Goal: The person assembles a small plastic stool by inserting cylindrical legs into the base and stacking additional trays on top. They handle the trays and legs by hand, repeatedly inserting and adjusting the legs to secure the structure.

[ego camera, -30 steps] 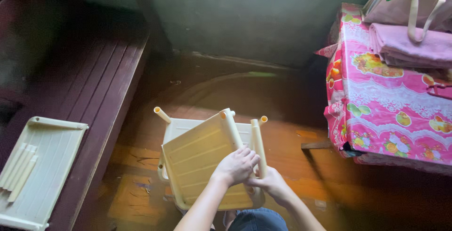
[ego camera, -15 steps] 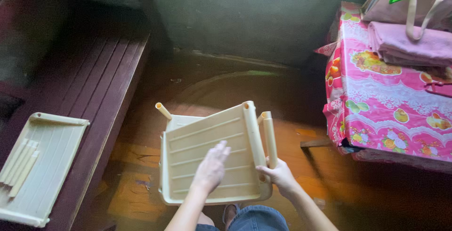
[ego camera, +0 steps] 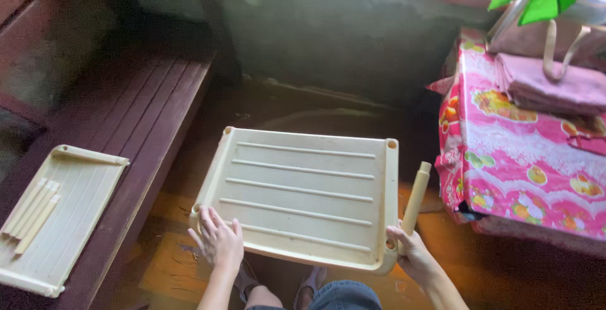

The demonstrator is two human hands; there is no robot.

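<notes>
Two hands hold one cream plastic shelf panel flat above the wet floor. The left hand lies spread and open on the near left corner; the right hand is closed around the near right corner together with a cream leg tube. The panel looks light, stiff and smooth, best taken by its raised rim or corner sockets. A second panel with loose tubes rests on the table. Half a second ago the panel stood tilted; now it lies level, ribs up.
</notes>
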